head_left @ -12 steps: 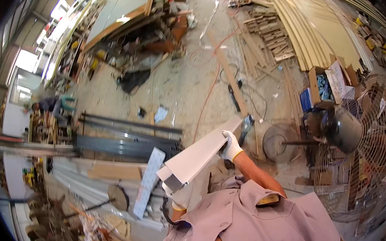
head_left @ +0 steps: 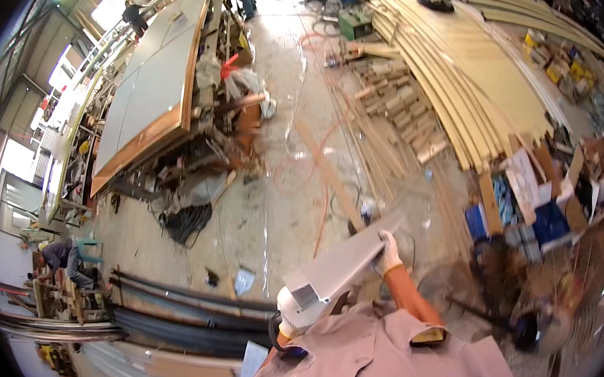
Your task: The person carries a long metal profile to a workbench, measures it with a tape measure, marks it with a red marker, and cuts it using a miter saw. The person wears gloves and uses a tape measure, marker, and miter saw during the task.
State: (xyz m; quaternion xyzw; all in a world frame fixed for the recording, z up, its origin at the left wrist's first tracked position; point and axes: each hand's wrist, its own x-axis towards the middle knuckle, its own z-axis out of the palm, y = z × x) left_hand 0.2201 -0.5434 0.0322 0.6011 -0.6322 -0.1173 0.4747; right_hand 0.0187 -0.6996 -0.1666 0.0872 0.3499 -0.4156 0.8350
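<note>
- Head view: I've got a long pale metal profile (head_left: 342,257) in both hands, slanting up and away to the right in front of my chest, well off the floor.
- Left hand (head_left: 292,312), white glove, holds the near end from below; some fingers are hidden by the profile.
- Right hand (head_left: 388,253), also gloved, is closed on the right edge toward the far end.
- Left of my left hand: dark metal lengths (head_left: 191,330) lying side by side, a blue-grey scrap (head_left: 244,282) just above them on the floor.
- Floor ahead: a long wood strip (head_left: 326,172) runs up to just beyond the profile's far end, a red hose (head_left: 325,217) looped near it. Both lie across the walkway.
- Ahead left: a bench with a grey panel top (head_left: 153,81), clutter under it, a black sheet (head_left: 186,222) at its near corner.
- Ahead right: wood offcuts (head_left: 405,118) in a pile beside long yellowish boards (head_left: 469,73).
- Right side: open carton (head_left: 490,202) with blue items, then a floor fan (head_left: 543,328), blurred, near my right forearm. Tight on that side.
- Co-worker (head_left: 63,259) bends over at far left, well apart from me.
</note>
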